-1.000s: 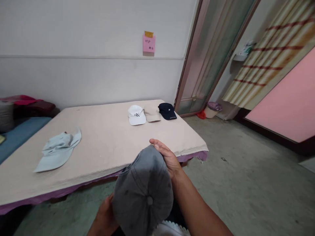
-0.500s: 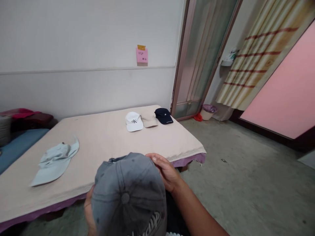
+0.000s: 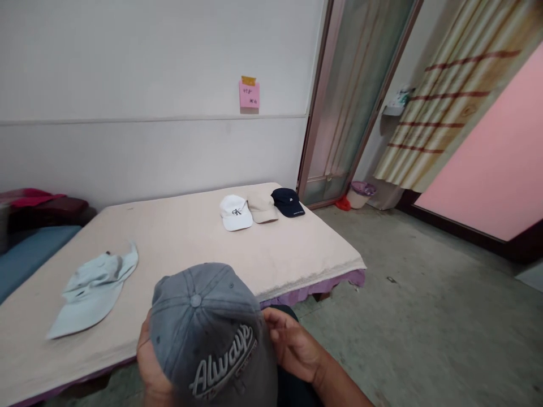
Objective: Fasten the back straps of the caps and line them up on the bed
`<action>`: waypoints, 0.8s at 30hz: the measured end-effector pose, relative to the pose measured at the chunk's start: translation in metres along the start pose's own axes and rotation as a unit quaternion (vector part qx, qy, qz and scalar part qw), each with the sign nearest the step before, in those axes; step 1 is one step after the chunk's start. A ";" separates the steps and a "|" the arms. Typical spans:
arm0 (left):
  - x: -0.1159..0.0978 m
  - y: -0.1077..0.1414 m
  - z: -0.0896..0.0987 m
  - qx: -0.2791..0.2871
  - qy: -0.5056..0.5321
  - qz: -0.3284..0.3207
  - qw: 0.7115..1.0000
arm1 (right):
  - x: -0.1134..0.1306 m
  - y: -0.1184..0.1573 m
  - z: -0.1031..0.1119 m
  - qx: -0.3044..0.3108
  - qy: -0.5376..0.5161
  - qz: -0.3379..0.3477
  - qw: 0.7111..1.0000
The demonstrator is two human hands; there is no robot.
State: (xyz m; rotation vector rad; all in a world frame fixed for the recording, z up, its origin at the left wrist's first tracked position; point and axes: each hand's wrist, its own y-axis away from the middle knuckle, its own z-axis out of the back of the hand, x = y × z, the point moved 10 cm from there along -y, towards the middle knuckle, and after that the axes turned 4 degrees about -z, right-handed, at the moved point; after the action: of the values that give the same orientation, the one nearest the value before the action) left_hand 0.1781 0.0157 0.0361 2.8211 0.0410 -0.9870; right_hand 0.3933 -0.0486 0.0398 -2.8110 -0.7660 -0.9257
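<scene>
A grey cap [image 3: 212, 333] with raised "Always" lettering is held up near the bottom centre, crown facing me. My left hand [image 3: 155, 362] grips its left side, the fingers partly hidden behind it. At its right side is my right hand [image 3: 292, 345], fingers curled against the edge. On the bed, a pale blue cap [image 3: 91, 294] lies crumpled at the left. Towards the far side sit a white cap [image 3: 236, 213] with black letters, a beige cap [image 3: 262, 208] and a dark navy cap [image 3: 288, 202] in a row.
The bed [image 3: 178, 237] has a cream cover and purple skirt. Dark red bundles [image 3: 51, 209] lie at the far left. A pink note [image 3: 249, 95] is on the wall. A waste bin [image 3: 360, 194] stands by the glass door [image 3: 343, 102].
The grey cap has tilted, showing more of its lettering, and moved slightly left. My right hand has moved lower along its side. The view has shifted a little.
</scene>
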 end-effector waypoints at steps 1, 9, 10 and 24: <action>0.002 -0.001 0.002 -0.004 0.005 0.008 1.000 | -0.002 -0.001 0.002 -0.002 -0.005 0.000 1.000; 0.032 0.033 -0.036 0.156 0.148 0.052 0.975 | 0.018 -0.009 0.020 -0.047 -0.016 0.046 0.998; 0.037 0.043 -0.044 0.198 0.157 0.062 0.965 | 0.021 -0.009 0.022 -0.052 -0.016 0.048 0.997; 0.077 0.042 -0.028 0.062 0.050 0.175 0.981 | 0.056 0.010 0.043 -0.057 -0.034 0.068 0.995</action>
State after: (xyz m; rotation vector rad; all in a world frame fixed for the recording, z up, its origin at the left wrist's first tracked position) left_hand 0.2594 -0.0238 0.0156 2.8439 -0.5044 -0.7925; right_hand 0.4597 -0.0231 0.0375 -2.9630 -0.5372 -0.8839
